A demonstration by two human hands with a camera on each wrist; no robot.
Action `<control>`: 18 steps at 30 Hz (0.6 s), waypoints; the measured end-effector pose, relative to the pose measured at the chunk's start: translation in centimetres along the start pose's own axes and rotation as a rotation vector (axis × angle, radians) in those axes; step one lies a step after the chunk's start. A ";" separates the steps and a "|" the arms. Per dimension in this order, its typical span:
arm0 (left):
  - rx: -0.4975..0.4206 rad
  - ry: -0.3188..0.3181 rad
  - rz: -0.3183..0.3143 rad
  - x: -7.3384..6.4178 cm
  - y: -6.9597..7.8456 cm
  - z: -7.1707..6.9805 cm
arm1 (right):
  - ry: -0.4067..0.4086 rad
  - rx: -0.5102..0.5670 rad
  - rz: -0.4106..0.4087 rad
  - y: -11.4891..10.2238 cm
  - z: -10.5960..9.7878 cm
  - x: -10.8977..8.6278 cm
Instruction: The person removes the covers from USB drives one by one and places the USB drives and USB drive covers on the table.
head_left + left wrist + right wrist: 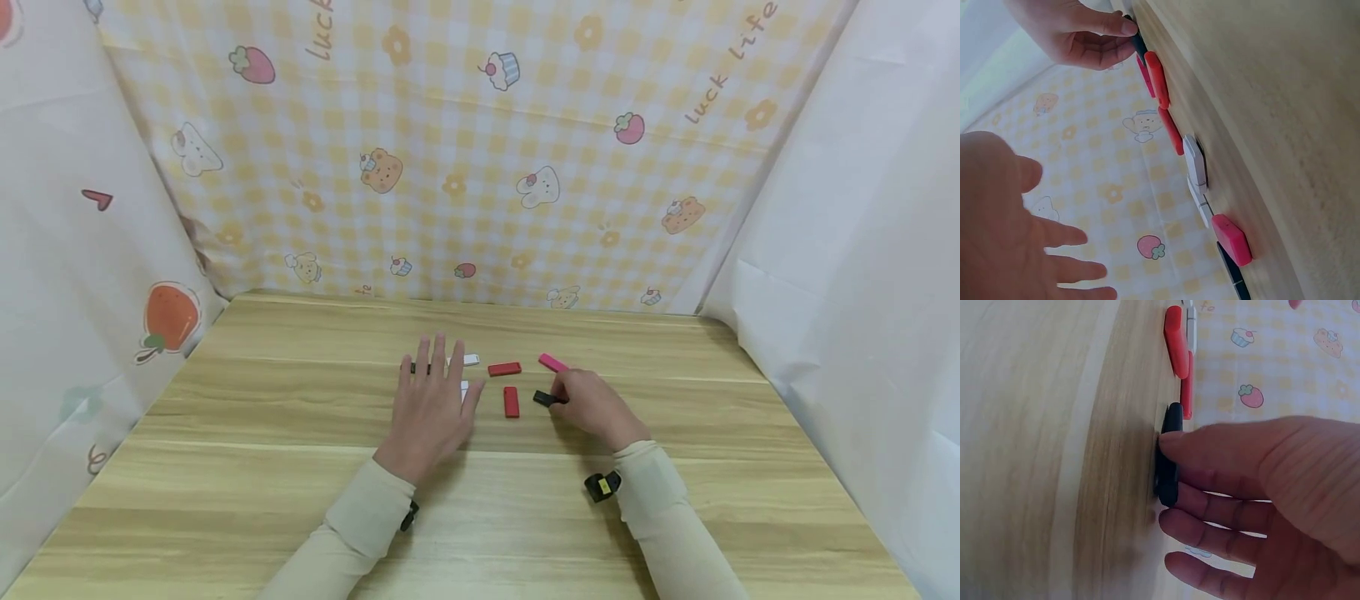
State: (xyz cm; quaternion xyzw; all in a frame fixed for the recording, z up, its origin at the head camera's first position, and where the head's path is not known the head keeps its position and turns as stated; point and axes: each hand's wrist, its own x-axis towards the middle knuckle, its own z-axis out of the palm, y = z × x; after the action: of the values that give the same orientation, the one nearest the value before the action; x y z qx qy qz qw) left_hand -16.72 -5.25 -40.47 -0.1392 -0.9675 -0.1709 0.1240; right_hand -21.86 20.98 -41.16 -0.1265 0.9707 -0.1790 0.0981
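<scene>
My right hand [598, 408] pinches a small black USB stick [1169, 472] between thumb and fingers, close over the table. Just beyond that hand lies a bright pink stick [552, 362]. My left hand [427, 421] is spread with straight fingers above the left part of the group and holds nothing. It partly covers two white sticks [1195, 164] and another black stick [1233, 272]; a second pink stick [1231, 240] shows only in the left wrist view. Between the hands are two red sticks, one upright in the head view [512, 402] and one crosswise [504, 368].
The sticks lie on a wood-grain table [300, 483]. A yellow checked curtain [450, 225] hangs along its back edge, with white cloth [847, 250] at both sides. Each wrist wears a small black camera [602, 486].
</scene>
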 end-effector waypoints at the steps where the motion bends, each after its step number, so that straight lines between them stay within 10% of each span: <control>1: 0.003 0.031 0.015 0.0 0.0 0.0 | 0.002 -0.004 0.002 0.0 0.0 0.0; 11: -0.109 0.331 0.181 0.5 0.1 -0.2 | 0.180 -0.030 -0.078 -0.8 -1.3 -0.8; 18: -0.261 0.265 0.189 0.4 0.3 -0.8 | 0.273 -0.014 -0.194 -2.9 -2.3 -1.6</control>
State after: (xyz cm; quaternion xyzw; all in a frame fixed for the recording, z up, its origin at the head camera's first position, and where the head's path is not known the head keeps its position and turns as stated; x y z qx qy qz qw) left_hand -16.86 -5.16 -39.54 -0.2204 -0.8950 -0.2991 0.2468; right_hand -20.26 19.55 -37.75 -0.1950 0.9595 -0.1963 -0.0536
